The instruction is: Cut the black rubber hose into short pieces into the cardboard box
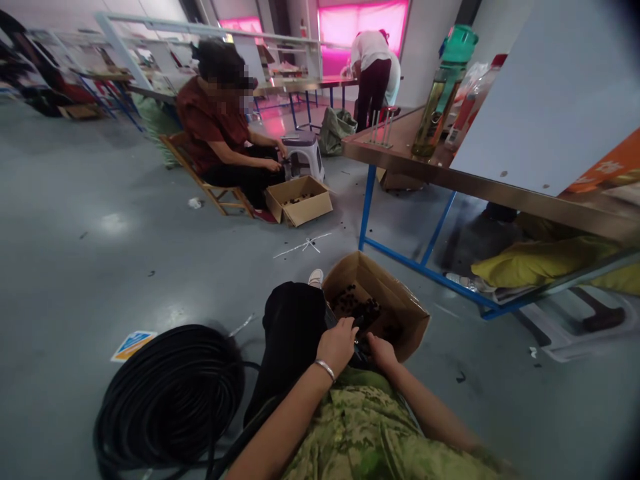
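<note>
My left hand (337,348) is closed above my lap, a bracelet on its wrist. A short dark end, which looks like the black hose, juts out at its fingertips. Close beside it, my right hand (383,353) is closed too; what it grips is dark and mostly hidden between the hands. Just beyond them stands an open cardboard box (407,307) with many small black pieces (367,310) in it. On the floor to the left lies a big coil of black hose (170,393), a length of it running toward my lap.
A co-worker (215,127) sits ahead at the left by another cardboard box (310,210) and a plastic stool (303,150). At the right stands a blue-legged table (390,150) bearing a green-lidded bottle (440,100). Another person (373,67) bends over farther back. White string (307,245) lies on the floor.
</note>
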The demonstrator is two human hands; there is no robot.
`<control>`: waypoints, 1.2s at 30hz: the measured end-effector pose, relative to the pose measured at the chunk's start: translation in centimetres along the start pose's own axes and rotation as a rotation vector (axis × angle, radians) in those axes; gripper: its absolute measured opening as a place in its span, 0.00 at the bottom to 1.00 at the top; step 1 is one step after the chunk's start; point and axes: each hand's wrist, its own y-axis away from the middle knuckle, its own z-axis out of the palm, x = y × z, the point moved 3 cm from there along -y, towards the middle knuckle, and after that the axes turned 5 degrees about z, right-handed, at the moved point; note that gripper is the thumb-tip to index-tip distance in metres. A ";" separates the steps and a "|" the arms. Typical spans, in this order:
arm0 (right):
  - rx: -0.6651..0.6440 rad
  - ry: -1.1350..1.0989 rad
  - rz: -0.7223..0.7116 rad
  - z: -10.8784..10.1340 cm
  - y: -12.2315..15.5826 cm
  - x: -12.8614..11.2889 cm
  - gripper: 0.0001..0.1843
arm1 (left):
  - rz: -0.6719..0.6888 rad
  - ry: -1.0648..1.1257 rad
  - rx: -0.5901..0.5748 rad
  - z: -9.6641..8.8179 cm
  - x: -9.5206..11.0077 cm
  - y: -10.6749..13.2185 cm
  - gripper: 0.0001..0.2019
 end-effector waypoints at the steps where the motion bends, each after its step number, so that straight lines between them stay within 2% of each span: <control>1: 0.007 -0.003 -0.018 0.4 -0.1 -0.1 0.21 | -0.011 0.019 0.016 -0.1 -0.1 0.0 0.16; 5: 0.011 -0.043 -0.133 1.5 -0.6 0.0 0.13 | -0.075 0.137 0.072 -0.3 -0.5 -0.1 0.15; 13: -0.058 -0.031 -0.365 1.7 0.0 3.5 0.14 | -0.077 0.212 0.143 0.1 -1.2 -0.2 0.14; 18: -0.045 -0.006 -0.352 1.5 -0.4 4.5 0.24 | -0.114 0.185 0.086 0.0 -1.2 -0.2 0.15; 25: 0.037 -0.070 -0.272 1.5 0.3 4.6 0.25 | -0.126 0.139 0.035 -0.1 -1.1 -0.3 0.16; 30: 0.020 -0.025 -0.183 1.4 0.8 3.7 0.25 | -0.137 0.100 0.015 0.0 -1.1 -0.4 0.17; 36: -0.012 -0.043 -0.220 0.7 -0.4 1.9 0.16 | -0.105 0.093 -0.005 0.3 -0.8 -0.7 0.17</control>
